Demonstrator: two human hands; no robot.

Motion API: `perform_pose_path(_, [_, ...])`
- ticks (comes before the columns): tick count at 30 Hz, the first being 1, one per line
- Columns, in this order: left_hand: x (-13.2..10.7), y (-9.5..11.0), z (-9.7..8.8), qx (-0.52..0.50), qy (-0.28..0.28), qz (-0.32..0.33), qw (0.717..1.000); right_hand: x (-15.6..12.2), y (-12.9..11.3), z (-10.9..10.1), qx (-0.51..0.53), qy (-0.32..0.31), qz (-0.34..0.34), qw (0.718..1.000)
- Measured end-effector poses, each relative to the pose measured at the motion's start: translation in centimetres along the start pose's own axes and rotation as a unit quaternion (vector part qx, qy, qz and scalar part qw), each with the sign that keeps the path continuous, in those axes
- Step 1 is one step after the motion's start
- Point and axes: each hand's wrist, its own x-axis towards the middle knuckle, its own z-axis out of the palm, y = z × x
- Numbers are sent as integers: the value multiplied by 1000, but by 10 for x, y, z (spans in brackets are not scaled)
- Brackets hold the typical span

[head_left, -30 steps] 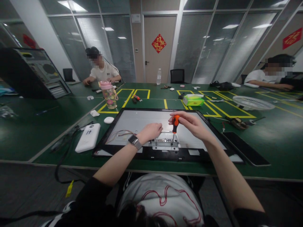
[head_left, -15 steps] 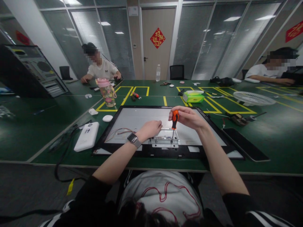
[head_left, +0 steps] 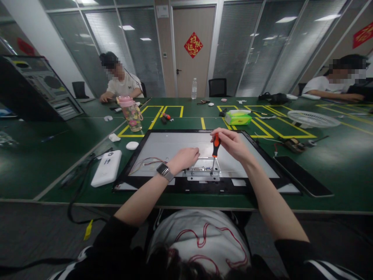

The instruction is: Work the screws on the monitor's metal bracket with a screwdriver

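Note:
My right hand (head_left: 231,143) is closed around an orange and black screwdriver (head_left: 216,144). The screwdriver stands almost upright, its shaft tip down at the right end of a silver metal bracket (head_left: 203,178). Curled just above the bracket's left part is my left hand (head_left: 186,157), with a watch (head_left: 163,170) on the wrist; its fingertips are hidden. Under both hands lies a flat display panel (head_left: 157,146) with a grey back and black frame. Thin wires (head_left: 145,160) run across its left side.
Left of the panel are a white power bank (head_left: 106,168), a white oval object (head_left: 132,145) and a pink-lidded bottle (head_left: 131,114). A phone (head_left: 303,175) lies to the right. Beyond sit a green packet (head_left: 238,117) and a white racket-like object (head_left: 313,118). Two people sit across the table.
My right hand's fingers have shifted slightly on the screwdriver handle, whose tip stays at the same spot. My left hand is still. The person at the far left has drawn one arm in.

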Motion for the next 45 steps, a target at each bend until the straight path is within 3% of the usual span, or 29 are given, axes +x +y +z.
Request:
perform_pose_path(4, [-1, 0, -1, -5, 0, -2, 1000, -1, -2, 3, 24, -19, 9, 999])
perform_pose_path(12, [0, 1, 0, -3, -5, -7, 1000, -1, 1, 4, 27, 35, -16, 999])
perform_pose_path(19, [2, 0, 1, -2, -6, -10, 1000, -2, -1, 6, 34, -2, 13, 999])
perform_pose_path(25, [1, 0, 2, 0, 2, -1, 1000, -1, 4, 5, 13, 32, -13, 999])
perform_pose_path(33, [2, -2, 4, -3, 11, -2, 1000, -3, 0, 3, 96, -35, 31, 994])
perform_pose_path(42, [0, -1, 3, -2, 10, 3, 1000, 0, 2, 7, 66, 9, -23, 998])
perform_pose_path(45, [0, -1, 3, 0, 8, 1, 1000, -1, 0, 7, 61, 5, -10, 998])
